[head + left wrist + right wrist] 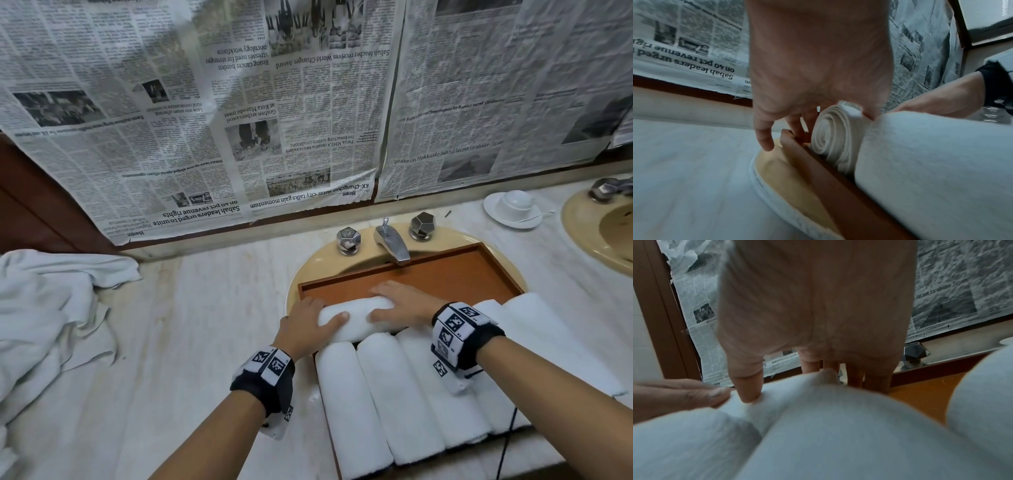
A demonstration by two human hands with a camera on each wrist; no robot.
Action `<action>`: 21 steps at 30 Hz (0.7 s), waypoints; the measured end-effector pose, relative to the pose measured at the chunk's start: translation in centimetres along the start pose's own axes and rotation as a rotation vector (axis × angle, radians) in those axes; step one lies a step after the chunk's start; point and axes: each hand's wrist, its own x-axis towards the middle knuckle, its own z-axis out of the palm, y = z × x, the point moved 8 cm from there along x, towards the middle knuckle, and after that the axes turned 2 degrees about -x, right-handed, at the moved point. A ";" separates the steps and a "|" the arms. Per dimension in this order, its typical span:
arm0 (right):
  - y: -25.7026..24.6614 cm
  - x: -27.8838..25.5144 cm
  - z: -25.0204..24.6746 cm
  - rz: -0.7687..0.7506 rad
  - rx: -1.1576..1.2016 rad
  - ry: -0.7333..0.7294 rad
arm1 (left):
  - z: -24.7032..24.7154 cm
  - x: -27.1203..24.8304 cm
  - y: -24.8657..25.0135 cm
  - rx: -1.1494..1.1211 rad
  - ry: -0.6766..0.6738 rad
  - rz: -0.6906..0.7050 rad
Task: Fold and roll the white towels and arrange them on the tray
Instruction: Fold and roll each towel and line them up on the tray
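Both thumbs press the near side of a rolled towel, fingers curled over its far side, tips hidden. Left hand grips one end, right hand the middle. Roll lies crosswise in the tray; other rolls run off-frame.

You are seeing the tray sitting over the sink, rolled towels lying side by side at its near end, one roll lying crosswise behind them, and the loose towel pile sitting far left on the desk.
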 end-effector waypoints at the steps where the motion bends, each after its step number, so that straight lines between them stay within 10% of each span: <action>1: 0.1 -0.2 -0.2 -0.005 0.005 0.021 | 0.0 -0.1 -0.3 -0.053 0.028 0.009; 21: -8.5 -5.4 -0.6 -0.105 -0.155 0.275 | -6.5 -7.2 -5.1 -0.128 0.145 0.051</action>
